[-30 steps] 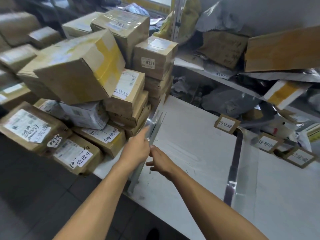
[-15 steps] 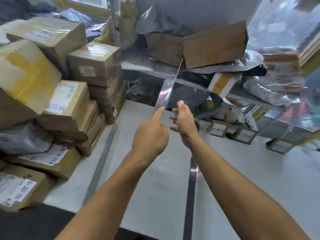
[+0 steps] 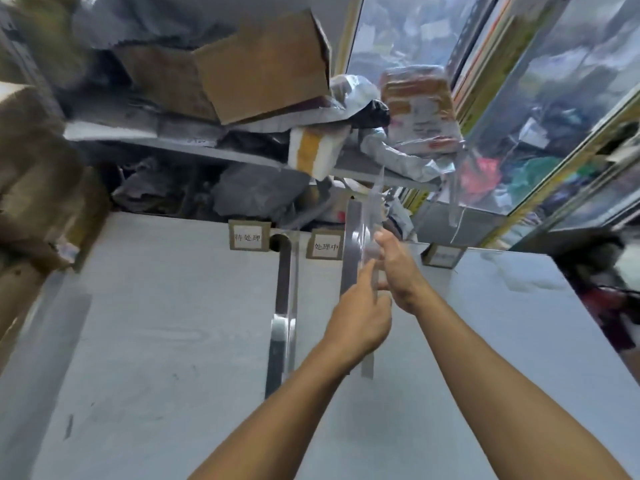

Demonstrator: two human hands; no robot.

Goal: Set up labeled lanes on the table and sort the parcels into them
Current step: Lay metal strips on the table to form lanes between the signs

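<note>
**A:** Your left hand (image 3: 360, 317) and right hand (image 3: 398, 268) both pinch a clear strip (image 3: 372, 216), held up on edge above the grey table (image 3: 156, 323), right of the middle label card (image 3: 325, 247).

**B:** And to do it well?

**A:** Lay it parallel to the strip already down (image 3: 285, 289). Parcels (image 3: 31, 174) wait far left; cluttered shelving (image 3: 194, 148) stands behind.

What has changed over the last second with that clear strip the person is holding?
Both hands carried the clear strip rightward, from the table's left edge beside the stacked boxes to the middle, right of the clear divider already lying there. The left hand and right hand still hold it between them. The divider and three label cards, such as the middle card, stayed put.
</note>
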